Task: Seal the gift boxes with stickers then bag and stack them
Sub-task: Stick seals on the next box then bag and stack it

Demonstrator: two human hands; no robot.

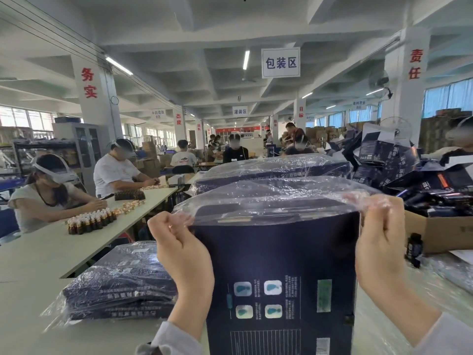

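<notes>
The box (279, 265) is dark navy card, smooth and mostly matt, with a faint sheen on its printed face. The bag (276, 198) over its top is thin clear plastic film, glossy and crinkled, catching white glints. The stack of bagged boxes (120, 285) at left is wrapped in the same shiny, wrinkled film. The desk (28, 311) looks pale, smooth and matt. The carton (440, 234) is plain brown cardboard, dull. The little bottles (89, 221) are glossy brown glass.

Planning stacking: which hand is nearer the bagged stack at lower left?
Left. The left hand sits just right of the bagged stack; the right hand is across the gift box.
</notes>
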